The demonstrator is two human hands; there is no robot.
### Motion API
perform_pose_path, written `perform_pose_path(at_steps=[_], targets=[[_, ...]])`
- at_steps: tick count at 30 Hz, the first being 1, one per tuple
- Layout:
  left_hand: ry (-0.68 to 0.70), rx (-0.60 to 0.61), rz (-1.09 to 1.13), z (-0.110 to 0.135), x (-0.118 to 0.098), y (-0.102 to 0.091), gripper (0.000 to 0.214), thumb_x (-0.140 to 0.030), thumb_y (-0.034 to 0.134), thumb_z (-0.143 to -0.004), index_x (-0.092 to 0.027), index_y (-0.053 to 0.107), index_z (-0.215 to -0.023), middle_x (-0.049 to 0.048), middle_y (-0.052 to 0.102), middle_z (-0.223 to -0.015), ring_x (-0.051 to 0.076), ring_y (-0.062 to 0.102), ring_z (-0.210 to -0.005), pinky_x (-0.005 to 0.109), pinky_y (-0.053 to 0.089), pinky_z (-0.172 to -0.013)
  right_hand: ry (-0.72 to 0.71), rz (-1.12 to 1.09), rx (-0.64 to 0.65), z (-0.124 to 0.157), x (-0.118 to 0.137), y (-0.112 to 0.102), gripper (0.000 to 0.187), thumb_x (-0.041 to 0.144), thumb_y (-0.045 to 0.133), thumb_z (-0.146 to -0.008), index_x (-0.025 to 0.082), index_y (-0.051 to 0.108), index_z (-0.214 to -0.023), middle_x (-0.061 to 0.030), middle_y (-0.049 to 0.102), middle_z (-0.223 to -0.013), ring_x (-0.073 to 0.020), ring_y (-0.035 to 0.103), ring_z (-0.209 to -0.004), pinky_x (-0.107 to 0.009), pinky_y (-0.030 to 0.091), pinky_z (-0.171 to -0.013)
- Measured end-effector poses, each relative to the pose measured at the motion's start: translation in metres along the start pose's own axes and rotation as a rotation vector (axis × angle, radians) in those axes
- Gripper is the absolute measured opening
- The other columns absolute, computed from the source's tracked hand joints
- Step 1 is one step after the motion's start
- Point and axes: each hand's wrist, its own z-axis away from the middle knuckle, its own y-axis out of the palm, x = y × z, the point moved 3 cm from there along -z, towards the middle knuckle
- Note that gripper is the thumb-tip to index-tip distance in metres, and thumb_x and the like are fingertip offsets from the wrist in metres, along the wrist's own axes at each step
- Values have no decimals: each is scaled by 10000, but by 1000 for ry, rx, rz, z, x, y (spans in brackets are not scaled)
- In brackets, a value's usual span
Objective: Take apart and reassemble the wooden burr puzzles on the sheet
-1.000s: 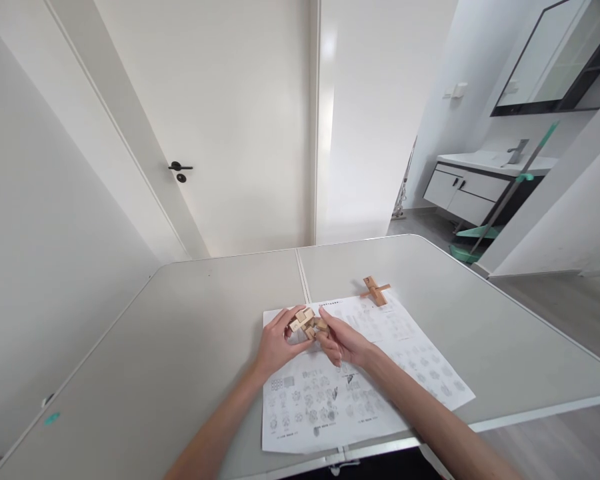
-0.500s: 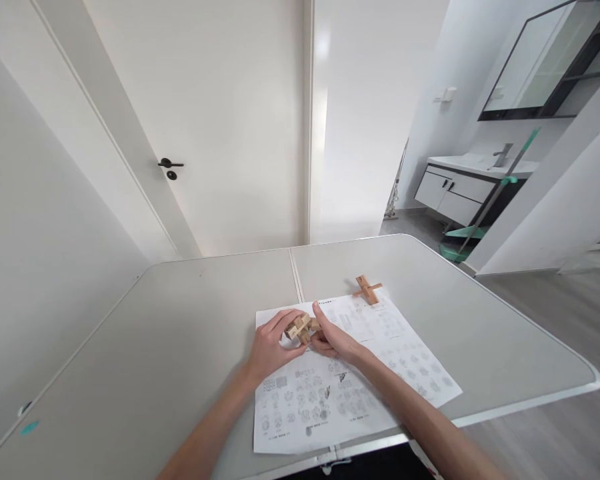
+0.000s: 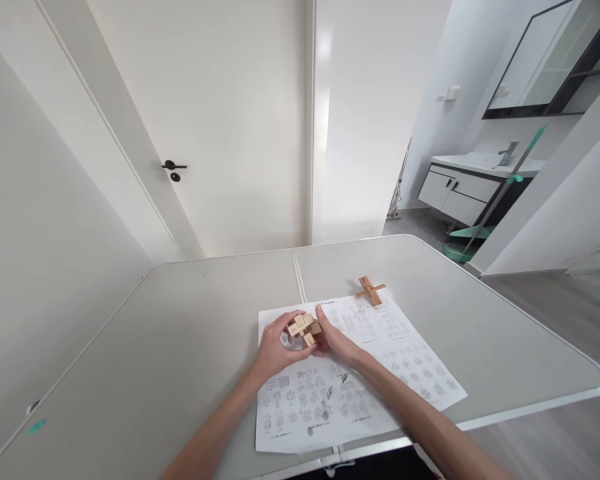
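Note:
Between my two hands is a wooden burr puzzle [image 3: 303, 326], made of pale interlocking blocks. My left hand [image 3: 275, 347] grips it from the left, thumb below and fingers over the top. From the right, my right hand [image 3: 336, 339] closes on its other side, thumb pointing up; its lower fingers are partly hidden. Under both hands lies a large white instruction sheet [image 3: 300, 427] printed with small diagrams. A darker cross-shaped wooden puzzle piece [image 3: 371, 291] rests at the sheet's far right edge.
The grey folding table [image 3: 180, 347] has a seam down its middle and a metal rim. Beyond it stands a white door [image 3: 240, 133] with a black handle. To the right are a washbasin cabinet [image 3: 457, 187] and a green dustpan [image 3: 457, 253].
The burr puzzle has been turned between my hands, so a flatter pale face now shows upward. My camera view has shifted slightly; the cross-shaped piece lies where it was.

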Motion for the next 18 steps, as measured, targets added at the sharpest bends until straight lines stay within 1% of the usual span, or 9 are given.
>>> perform_pose_path(at_steps=[4, 5, 7, 9, 11, 15, 18], targets=[[34, 23, -59, 2, -1, 2, 560, -245, 787, -733, -245, 611, -1264, 27, 738, -1060, 170, 660, -791, 289, 558, -712, -92, 142, -113, 0, 2, 2, 839, 851, 197, -924, 166, 680, -896, -35, 622, -676, -149, 497, -552, -273, 415, -567], [41, 23, -68, 3, 0, 3, 567, -244, 787, -733, -247, 607, -1271, 27, 738, -1066, 172, 663, -794, 291, 561, -719, -101, 184, -142, 2, 3, 3, 841, 846, 190, -929, 167, 685, -898, -46, 645, -700, -161, 527, -573, -286, 435, -584], [72, 22, -93, 4, 2, 4, 572, -247, 785, -736, -250, 602, -1278, 31, 737, -1091, 189, 679, -856, 309, 569, -780, -123, 281, -212, 6, 8, 6, 822, 831, 202, -940, 170, 687, -879, -60, 677, -739, -188, 581, -633, -309, 466, -625], [111, 8, -125, 5, 5, 6, 569, -240, 775, -743, -252, 600, -1284, 34, 739, -1097, 203, 691, -907, 322, 569, -825, -178, 382, -288, 11, 14, 10, 761, 803, 254, -957, 179, 678, -861, -63, 697, -777, -212, 618, -715, -329, 486, -689], [138, -15, -156, 6, 7, 9, 577, -225, 765, -745, -253, 597, -1297, 31, 744, -1085, 204, 699, -909, 322, 569, -827, -223, 451, -337, 15, 19, 14, 698, 773, 296, -971, 190, 670, -880, -58, 703, -801, -220, 627, -748, -340, 491, -724], [140, -36, -157, 5, 7, 13, 598, -188, 756, -729, -247, 599, -1303, 18, 746, -1057, 191, 700, -874, 311, 571, -802, -219, 469, -341, 17, 20, 17, 654, 758, 339, -972, 196, 673, -944, -55, 698, -825, -215, 620, -727, -344, 496, -706], [97, -32, -110, 3, 6, 12, 578, -184, 761, -722, -249, 619, -1278, 12, 747, -1053, 185, 695, -869, 306, 570, -808, -226, 403, -285, 14, 19, 15, 670, 760, 339, -971, 190, 690, -949, -65, 706, -848, -223, 634, -773, -344, 501, -719]])
